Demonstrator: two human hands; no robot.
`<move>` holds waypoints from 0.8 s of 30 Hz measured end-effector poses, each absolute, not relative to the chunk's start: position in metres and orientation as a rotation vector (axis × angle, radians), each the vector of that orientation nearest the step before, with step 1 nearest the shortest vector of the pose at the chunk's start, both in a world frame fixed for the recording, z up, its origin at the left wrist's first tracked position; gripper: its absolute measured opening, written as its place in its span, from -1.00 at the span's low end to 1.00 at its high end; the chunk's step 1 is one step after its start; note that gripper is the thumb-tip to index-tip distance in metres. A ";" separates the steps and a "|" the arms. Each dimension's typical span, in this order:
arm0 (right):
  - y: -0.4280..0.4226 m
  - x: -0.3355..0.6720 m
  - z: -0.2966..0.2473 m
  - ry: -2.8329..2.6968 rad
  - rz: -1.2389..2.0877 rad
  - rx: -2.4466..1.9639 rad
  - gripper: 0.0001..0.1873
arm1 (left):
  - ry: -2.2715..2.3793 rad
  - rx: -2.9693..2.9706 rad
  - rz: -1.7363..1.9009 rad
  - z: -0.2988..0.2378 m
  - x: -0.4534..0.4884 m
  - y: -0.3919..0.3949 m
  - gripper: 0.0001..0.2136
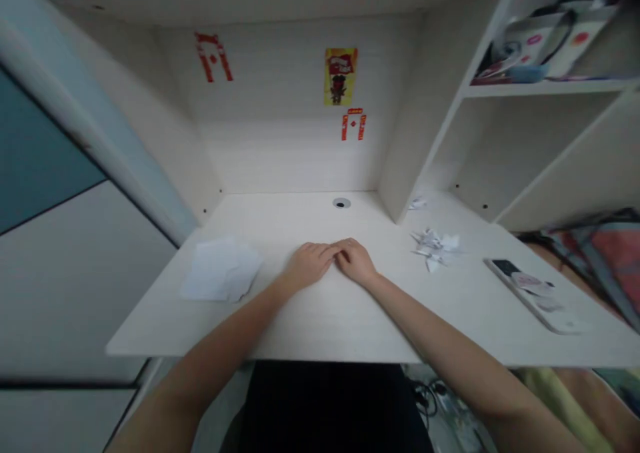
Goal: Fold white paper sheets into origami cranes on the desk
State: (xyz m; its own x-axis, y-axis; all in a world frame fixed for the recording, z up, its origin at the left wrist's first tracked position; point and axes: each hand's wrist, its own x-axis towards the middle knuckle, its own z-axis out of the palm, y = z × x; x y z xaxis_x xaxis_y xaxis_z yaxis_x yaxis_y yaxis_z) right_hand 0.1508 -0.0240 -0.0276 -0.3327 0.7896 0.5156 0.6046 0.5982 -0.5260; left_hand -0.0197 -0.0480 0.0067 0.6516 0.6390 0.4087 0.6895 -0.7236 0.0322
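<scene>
Both hands meet over the middle of the white desk [330, 333]. My left hand [309, 265] lies palm down, its fingers pressed together and reaching to the fingers of the other hand. My right hand [355, 261] is curled, with its fingertips against the left ones. Whatever the fingers may hold is hidden beneath them. To the left lies a loose stack of white paper sheets [217, 270]. A small pile of folded white paper pieces [435, 245] sits to the right of my right hand.
A phone in a decorated case [535, 296] lies at the right. Side panels and a back wall with red stickers [354, 124] and a yellow card [341, 76] enclose the desk. A round cable hole [341, 203] is at the back. Bags [545, 40] fill the upper right shelf.
</scene>
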 end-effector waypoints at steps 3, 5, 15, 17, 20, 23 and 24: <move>-0.024 0.152 -0.031 -2.064 0.339 -1.111 -0.71 | -1.356 -2.701 -0.604 0.015 -0.045 -0.058 -0.68; -0.025 0.153 -0.032 -2.081 0.357 -1.121 -0.69 | -1.610 -2.555 -0.689 0.018 -0.078 -0.067 -0.64; -0.025 0.156 -0.032 -2.123 0.358 -1.103 -0.70 | -2.459 -1.861 -0.364 -0.007 -0.217 -0.114 -0.47; -0.025 0.156 -0.032 -2.130 0.355 -1.101 -0.70 | -2.460 -1.846 -0.401 -0.011 -0.215 -0.115 -0.47; -0.025 0.157 -0.032 -2.137 0.353 -1.111 -0.70 | -2.427 -1.797 -0.484 -0.012 -0.208 -0.117 -0.49; -0.026 0.157 -0.032 -2.136 0.368 -1.113 -0.70 | -2.409 -1.732 -0.567 -0.008 -0.202 -0.122 -0.55; -0.026 0.157 -0.032 -2.135 0.375 -1.111 -0.70 | -2.412 -1.699 -0.613 -0.005 -0.201 -0.123 -0.57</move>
State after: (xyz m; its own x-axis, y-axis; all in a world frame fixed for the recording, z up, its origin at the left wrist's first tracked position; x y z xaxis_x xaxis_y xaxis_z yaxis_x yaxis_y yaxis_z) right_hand 0.1571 -0.0258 -0.0320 -0.3947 0.8039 0.4449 0.6040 0.5919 -0.5337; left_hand -0.2012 -0.1233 -0.0051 -0.3584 0.8731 0.3306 0.9250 0.2842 0.2522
